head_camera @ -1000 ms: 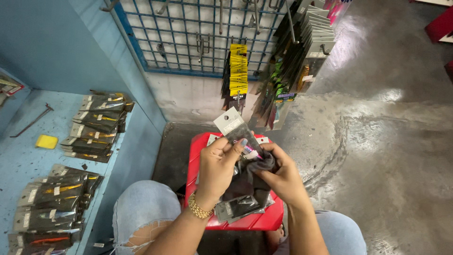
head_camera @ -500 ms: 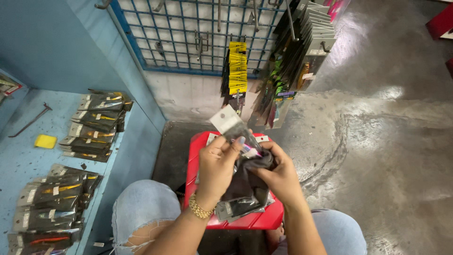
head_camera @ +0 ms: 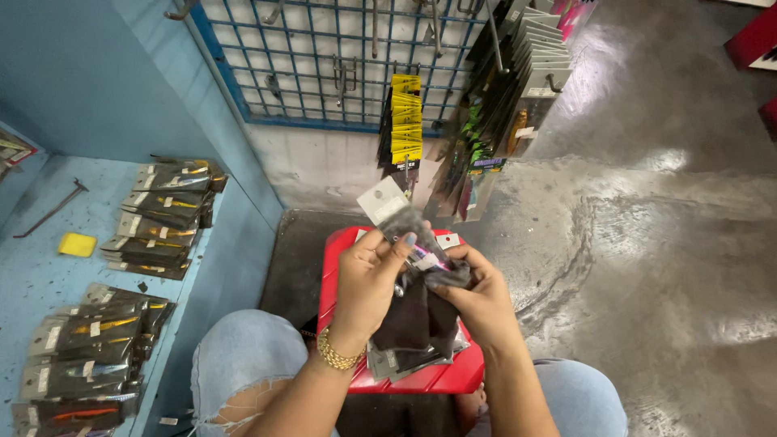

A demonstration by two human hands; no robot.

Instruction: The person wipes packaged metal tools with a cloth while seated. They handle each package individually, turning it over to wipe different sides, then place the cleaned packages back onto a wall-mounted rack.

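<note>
Head cam: my left hand (head_camera: pixel 368 283) and right hand (head_camera: pixel 477 299) both grip a stack of dark packets (head_camera: pixel 417 324) between them, long axis pointing away from me, over the red stool (head_camera: pixel 453 379); left thumb pinches the top packet (head_camera: pixel 387 201).

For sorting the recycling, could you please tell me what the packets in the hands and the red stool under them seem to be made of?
Packets: apparently thin glossy plastic film with a pale card header; they crumple and glint. Red stool: probably moulded plastic, smooth and uniformly coloured.
</note>
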